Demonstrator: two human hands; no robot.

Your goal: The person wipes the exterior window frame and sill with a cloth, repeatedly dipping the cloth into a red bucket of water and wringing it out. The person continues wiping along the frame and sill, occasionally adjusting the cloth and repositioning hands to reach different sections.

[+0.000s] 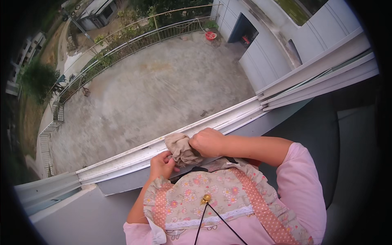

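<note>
A crumpled beige-brown cloth point(180, 148) is bunched between my two hands over the white metal window track point(122, 163). My right hand point(208, 142) is closed in a fist on the cloth's right side, its knuckles upward. At the cloth's lower left, my left hand point(163, 165) pinches an edge between thumb and fingers. Part of the cloth lies against the track, and its underside is hidden. Just below the track runs the grey inner sill point(122, 185), partly covered by my forearms and the floral apron point(196, 196).
Sliding window frames point(318, 70) stand at the right, with another frame point(46, 190) at the left. Beyond the track a concrete yard point(147, 92) lies far below, edged by a metal railing point(128, 52). A red basin point(210, 35) sits by a doorway. A pendant point(206, 199) hangs on a black cord.
</note>
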